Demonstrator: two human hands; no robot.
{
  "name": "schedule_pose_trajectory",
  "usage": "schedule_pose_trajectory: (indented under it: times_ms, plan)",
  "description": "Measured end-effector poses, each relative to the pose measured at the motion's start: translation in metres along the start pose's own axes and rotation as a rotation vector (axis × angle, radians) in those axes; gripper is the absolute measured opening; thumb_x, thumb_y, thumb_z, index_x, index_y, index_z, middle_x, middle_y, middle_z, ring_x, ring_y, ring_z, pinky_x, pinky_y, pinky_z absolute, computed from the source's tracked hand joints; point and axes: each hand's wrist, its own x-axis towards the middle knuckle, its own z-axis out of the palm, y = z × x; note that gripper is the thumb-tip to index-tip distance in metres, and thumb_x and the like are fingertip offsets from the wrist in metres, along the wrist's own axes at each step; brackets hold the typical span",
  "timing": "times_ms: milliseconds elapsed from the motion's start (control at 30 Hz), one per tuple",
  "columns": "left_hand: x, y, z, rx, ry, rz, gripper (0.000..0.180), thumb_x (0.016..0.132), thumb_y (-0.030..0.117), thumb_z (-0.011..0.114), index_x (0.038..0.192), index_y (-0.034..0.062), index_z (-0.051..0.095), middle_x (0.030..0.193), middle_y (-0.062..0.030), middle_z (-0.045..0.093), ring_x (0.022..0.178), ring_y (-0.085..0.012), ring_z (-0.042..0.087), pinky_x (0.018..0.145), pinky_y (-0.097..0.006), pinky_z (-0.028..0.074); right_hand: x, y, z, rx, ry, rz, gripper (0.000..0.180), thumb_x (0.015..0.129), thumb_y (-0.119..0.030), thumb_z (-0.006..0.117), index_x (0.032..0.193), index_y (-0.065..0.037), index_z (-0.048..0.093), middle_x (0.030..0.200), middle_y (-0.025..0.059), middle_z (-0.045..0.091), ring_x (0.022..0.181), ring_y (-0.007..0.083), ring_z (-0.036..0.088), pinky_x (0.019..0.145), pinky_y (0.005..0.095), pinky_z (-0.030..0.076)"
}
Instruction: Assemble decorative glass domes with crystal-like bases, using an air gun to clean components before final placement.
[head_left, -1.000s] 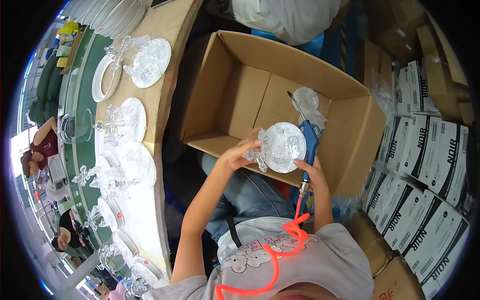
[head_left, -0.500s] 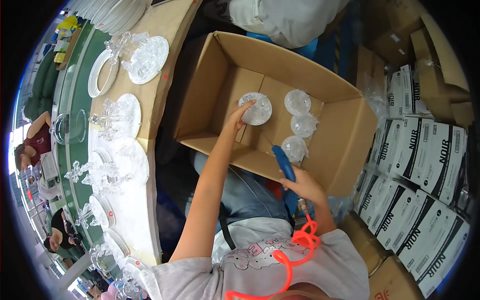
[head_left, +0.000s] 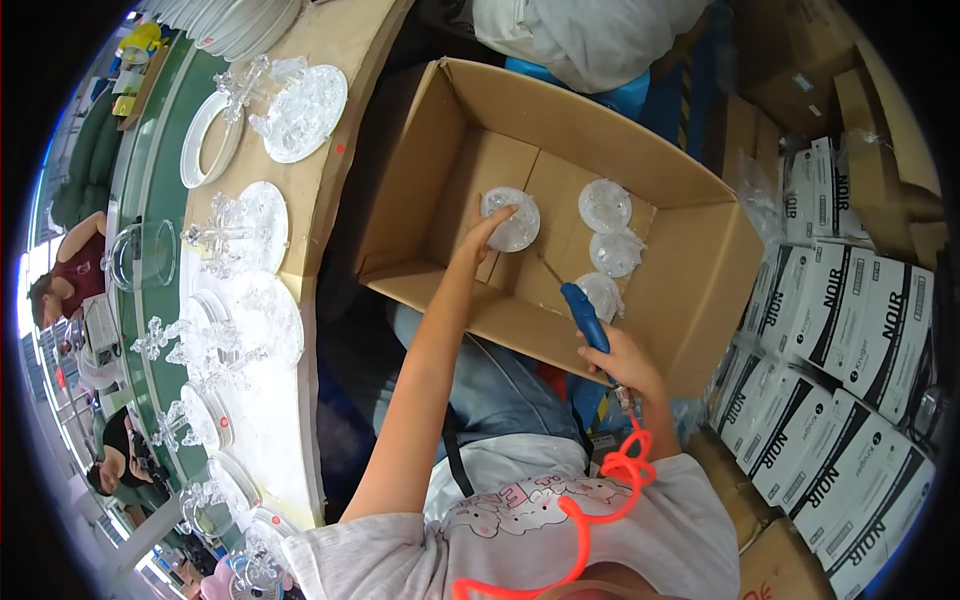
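Observation:
In my left hand (head_left: 488, 236), thumb on top, is a round white disc (head_left: 514, 228) bearing clear plastic pieces, held inside the open cardboard box (head_left: 420, 180). My right hand (head_left: 624, 362) grips a blue air blow gun (head_left: 585, 318) by its body at the box's near side. The gun's thin nozzle points up and left toward the disc, with a gap between them. From its lower end runs a coiled red air hose (head_left: 583, 530) across my shirt. Inside the box, three similar discs (head_left: 605, 207) form a column to the right of the held one.
A work table (head_left: 330, 160) on the left carries clear plastic assemblies (head_left: 255, 225) on white bases and a white ring (head_left: 190, 150). White printed cartons (head_left: 860, 320) are stacked on the right. A pale bundle (head_left: 590, 35) lies beyond the box. Two people are at the far left.
The blow gun and my right hand have shifted slightly right and down, leaving the nozzle plainer to see. My left hand still holds the disc in nearly the same place.

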Motion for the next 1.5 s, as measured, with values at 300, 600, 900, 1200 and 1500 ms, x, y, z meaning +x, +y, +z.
schedule_pose_trajectory:
  times_ms: [300,600,900,1200,1500]
  plan:
    - [0.011,-0.016,-0.021,0.198,0.17,-0.021,0.112,0.053,0.043,0.08,0.142,0.012,0.02,0.141,-0.0218,0.015,0.128,-0.0337,0.03,0.097,-0.046,0.038,0.012,-0.008,0.003,0.047,-0.055,0.01,0.031,0.08,-0.021,0.06,0.104,-0.001,0.055,0.073,0.0076,0.059,0.057,0.0138,0.059,0.056,0.0301,0.046]
    - [0.015,-0.023,-0.008,0.07,0.168,-0.043,0.122,0.056,0.043,0.081,0.143,0.0068,0.003,0.143,-0.0186,0.015,0.125,-0.037,0.034,0.086,-0.058,0.042,0.025,-0.018,0.014,-0.133,-0.147,-0.002,0.033,0.078,-0.025,0.061,0.104,-0.005,0.056,0.073,0.009,0.062,0.06,0.0166,0.062,0.06,0.031,0.047]
    - [0.009,-0.022,-0.004,-0.108,0.124,-0.07,0.119,0.057,0.039,0.082,0.142,0.0041,0.007,0.136,-0.0204,0.033,0.119,-0.0377,0.042,0.08,-0.062,0.043,0.026,-0.031,0.017,-0.208,-0.181,0.01,0.032,0.077,-0.023,0.06,0.103,-0.004,0.056,0.074,0.0106,0.062,0.06,0.0187,0.063,0.061,0.0322,0.048]
    - [0.037,-0.045,-0.035,-0.147,0.12,-0.007,0.107,0.055,0.038,0.083,0.138,0.0085,0.022,0.135,-0.0158,0.033,0.117,-0.0362,0.044,0.077,-0.059,0.047,0.017,-0.033,0.02,-0.255,-0.114,0.003,0.033,0.075,-0.025,0.062,0.1,-0.004,0.057,0.068,0.0106,0.061,0.06,0.0206,0.063,0.058,0.0339,0.048]
    - [0.034,-0.038,-0.026,-0.147,0.223,-0.124,0.125,0.051,0.044,0.082,0.143,0.0077,0.007,0.144,-0.0178,0.008,0.129,-0.0338,0.028,0.094,-0.048,0.041,0.016,-0.016,0.01,-0.169,-0.039,0.068,0.034,0.077,-0.026,0.059,0.103,-0.004,0.057,0.069,0.0095,0.061,0.06,0.0182,0.063,0.057,0.032,0.047]
